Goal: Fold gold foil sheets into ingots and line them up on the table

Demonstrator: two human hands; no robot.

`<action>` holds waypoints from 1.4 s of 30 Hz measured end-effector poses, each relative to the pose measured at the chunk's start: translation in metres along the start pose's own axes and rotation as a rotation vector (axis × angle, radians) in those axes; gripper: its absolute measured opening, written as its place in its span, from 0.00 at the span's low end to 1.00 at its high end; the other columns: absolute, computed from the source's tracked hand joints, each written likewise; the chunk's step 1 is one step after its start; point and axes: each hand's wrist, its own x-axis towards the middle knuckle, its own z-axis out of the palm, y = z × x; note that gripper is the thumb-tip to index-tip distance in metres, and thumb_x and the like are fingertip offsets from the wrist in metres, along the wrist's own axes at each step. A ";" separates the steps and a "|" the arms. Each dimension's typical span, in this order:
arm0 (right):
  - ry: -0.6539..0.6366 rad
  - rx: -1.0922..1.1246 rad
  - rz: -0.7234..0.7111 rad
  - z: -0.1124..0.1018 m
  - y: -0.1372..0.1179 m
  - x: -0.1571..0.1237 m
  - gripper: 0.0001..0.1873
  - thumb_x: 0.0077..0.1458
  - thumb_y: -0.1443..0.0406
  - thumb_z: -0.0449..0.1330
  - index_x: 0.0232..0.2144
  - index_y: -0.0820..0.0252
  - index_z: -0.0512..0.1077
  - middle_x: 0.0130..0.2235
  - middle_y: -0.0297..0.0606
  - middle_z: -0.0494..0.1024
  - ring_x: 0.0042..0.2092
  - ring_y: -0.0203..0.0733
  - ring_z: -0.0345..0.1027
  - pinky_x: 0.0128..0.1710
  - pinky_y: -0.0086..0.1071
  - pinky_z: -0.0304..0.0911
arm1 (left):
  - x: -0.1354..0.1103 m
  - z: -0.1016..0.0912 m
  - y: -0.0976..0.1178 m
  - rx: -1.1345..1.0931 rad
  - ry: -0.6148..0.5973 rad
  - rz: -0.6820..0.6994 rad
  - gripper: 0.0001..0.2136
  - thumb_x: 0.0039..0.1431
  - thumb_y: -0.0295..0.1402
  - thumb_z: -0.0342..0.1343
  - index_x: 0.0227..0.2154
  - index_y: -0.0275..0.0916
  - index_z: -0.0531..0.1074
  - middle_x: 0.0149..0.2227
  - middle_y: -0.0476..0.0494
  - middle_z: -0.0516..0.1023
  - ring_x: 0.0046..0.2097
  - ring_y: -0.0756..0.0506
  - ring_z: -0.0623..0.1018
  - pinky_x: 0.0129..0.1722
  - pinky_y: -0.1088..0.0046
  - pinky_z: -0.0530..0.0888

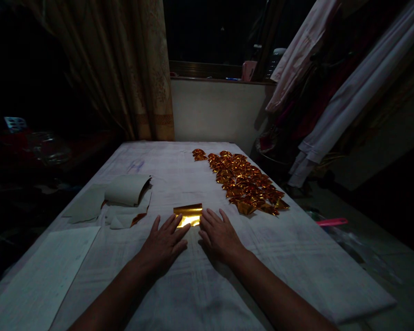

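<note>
A shiny gold foil sheet [188, 212], folded over at its far edge, lies on the white cloth-covered table [193, 285]. My left hand [163, 243] rests flat on the cloth with fingers stretched out, fingertips touching the foil's near left edge. My right hand [219, 234] lies flat beside it, fingers spread, fingertips at the foil's right edge. Neither hand grips anything. A heap of several folded gold foil pieces [243, 181] stretches along the table's right side, beyond my right hand.
Loose grey-white paper sheets [126, 195], some curled, lie at the left. A large white sheet [44, 280] sits at the near left corner. Curtain [131, 69], dark window and hanging clothes [331, 92] stand behind. A pink item [331, 222] lies on the floor right.
</note>
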 end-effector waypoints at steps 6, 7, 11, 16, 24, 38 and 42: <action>-0.070 0.023 0.026 0.014 -0.005 0.040 0.26 0.69 0.63 0.46 0.67 0.59 0.60 0.70 0.44 0.58 0.71 0.49 0.49 0.69 0.54 0.41 | -0.001 -0.001 -0.001 -0.029 -0.002 -0.009 0.22 0.72 0.43 0.44 0.67 0.56 0.59 0.71 0.42 0.57 0.71 0.35 0.58 0.66 0.37 0.49; -0.087 0.022 0.053 0.016 -0.003 0.042 0.27 0.69 0.62 0.46 0.67 0.59 0.59 0.71 0.44 0.56 0.71 0.50 0.47 0.69 0.56 0.40 | -0.002 -0.001 -0.002 -0.037 0.007 -0.005 0.22 0.72 0.43 0.44 0.66 0.56 0.60 0.71 0.42 0.57 0.70 0.35 0.58 0.66 0.37 0.50; -0.113 0.012 0.097 0.020 0.004 0.038 0.29 0.70 0.59 0.45 0.69 0.61 0.56 0.72 0.44 0.52 0.72 0.51 0.43 0.69 0.58 0.37 | 0.000 0.003 -0.004 -0.056 0.073 -0.006 0.20 0.73 0.40 0.42 0.63 0.52 0.66 0.68 0.41 0.64 0.69 0.36 0.61 0.66 0.37 0.52; -0.114 0.009 0.107 0.018 0.003 0.035 0.30 0.70 0.58 0.44 0.69 0.61 0.54 0.72 0.43 0.52 0.73 0.51 0.41 0.70 0.58 0.36 | 0.017 0.010 -0.001 -0.016 0.148 -0.027 0.22 0.73 0.39 0.41 0.65 0.44 0.64 0.68 0.37 0.64 0.70 0.36 0.60 0.67 0.39 0.48; -0.125 0.029 0.103 0.017 0.004 0.036 0.29 0.70 0.57 0.44 0.69 0.58 0.55 0.72 0.42 0.52 0.73 0.51 0.42 0.70 0.58 0.36 | 0.038 0.016 -0.016 0.061 0.085 -0.142 0.24 0.72 0.39 0.39 0.68 0.42 0.59 0.69 0.36 0.60 0.70 0.35 0.59 0.67 0.38 0.47; -0.113 0.089 0.076 0.020 0.012 0.033 0.29 0.70 0.57 0.44 0.69 0.59 0.56 0.72 0.42 0.52 0.73 0.51 0.40 0.70 0.57 0.35 | 0.013 -0.008 -0.019 -0.061 0.273 0.017 0.15 0.66 0.39 0.52 0.53 0.44 0.72 0.61 0.38 0.73 0.63 0.37 0.70 0.65 0.47 0.60; -0.104 0.108 0.061 0.018 0.012 0.032 0.29 0.71 0.56 0.44 0.69 0.59 0.55 0.72 0.43 0.52 0.73 0.51 0.40 0.70 0.57 0.34 | 0.020 -0.021 -0.011 -0.139 0.223 0.063 0.07 0.67 0.36 0.53 0.39 0.43 0.75 0.43 0.44 0.81 0.44 0.42 0.78 0.48 0.59 0.73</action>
